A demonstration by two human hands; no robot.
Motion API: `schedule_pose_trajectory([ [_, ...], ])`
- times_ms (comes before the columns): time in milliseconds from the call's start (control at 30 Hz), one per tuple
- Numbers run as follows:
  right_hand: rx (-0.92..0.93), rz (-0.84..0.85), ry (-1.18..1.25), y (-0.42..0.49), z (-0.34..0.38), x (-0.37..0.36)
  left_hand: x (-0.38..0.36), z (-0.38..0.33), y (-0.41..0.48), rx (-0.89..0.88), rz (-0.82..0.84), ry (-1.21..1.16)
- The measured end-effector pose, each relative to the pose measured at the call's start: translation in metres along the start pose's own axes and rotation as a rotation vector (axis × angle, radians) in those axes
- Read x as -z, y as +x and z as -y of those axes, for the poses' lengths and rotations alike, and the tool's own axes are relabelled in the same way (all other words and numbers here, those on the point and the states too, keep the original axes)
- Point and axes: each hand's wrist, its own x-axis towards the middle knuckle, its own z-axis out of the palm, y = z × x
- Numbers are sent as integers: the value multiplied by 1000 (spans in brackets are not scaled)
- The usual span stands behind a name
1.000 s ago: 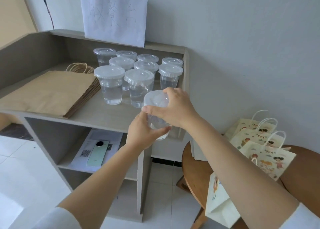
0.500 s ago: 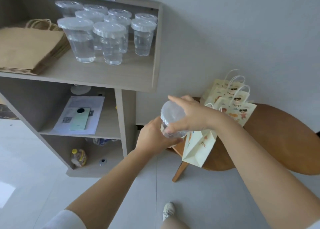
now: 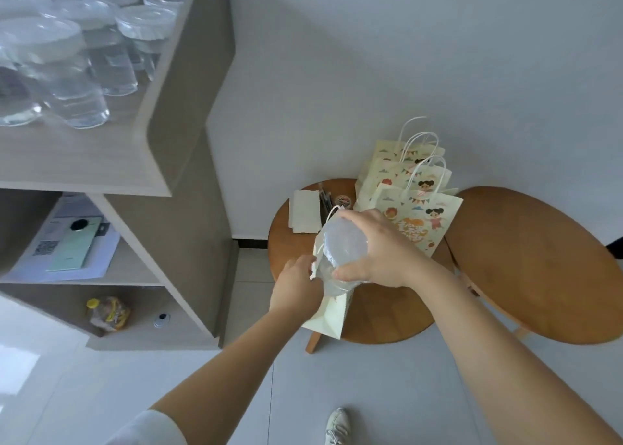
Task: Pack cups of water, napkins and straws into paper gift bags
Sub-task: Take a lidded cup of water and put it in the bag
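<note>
My right hand (image 3: 381, 252) grips a clear lidded cup of water (image 3: 340, 256) from above, holding it at the mouth of a cream paper gift bag (image 3: 328, 316) on the small round wooden table (image 3: 381, 316). My left hand (image 3: 296, 286) pinches the bag's near rim. White napkins (image 3: 303, 213) and dark straws (image 3: 325, 198) lie at the table's back left. Three printed gift bags (image 3: 416, 215) stand behind my right hand. Several more cups of water (image 3: 77, 63) stand on the shelf top at upper left.
A grey wooden shelf unit (image 3: 188, 114) fills the left; a green phone (image 3: 76, 242) on papers lies on its middle shelf, a yellow-capped bottle (image 3: 108, 313) below. A second round wooden table (image 3: 539, 266) sits to the right. My shoe (image 3: 337, 426) shows on the tiled floor.
Both hands carried the cup from the shelf down and right to the small table. The cup now sits at the open bag's mouth, and my left hand has shifted from the cup to the bag's rim.
</note>
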Motion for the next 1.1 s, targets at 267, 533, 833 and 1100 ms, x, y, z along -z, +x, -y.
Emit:
schedule_pose_trajectory([
  [267, 155, -8, 90, 26, -66, 44, -55, -28, 50, 301, -35, 222],
  [533, 246, -34, 320, 47, -82, 81, -68, -49, 63, 357, -13, 543],
  [833, 231, -76, 232, 101, -82, 77, -64, -47, 73, 501, 66, 426],
  [1100, 232, 155, -61, 117, -82, 33, -46, -35, 80, 383, 98, 512],
])
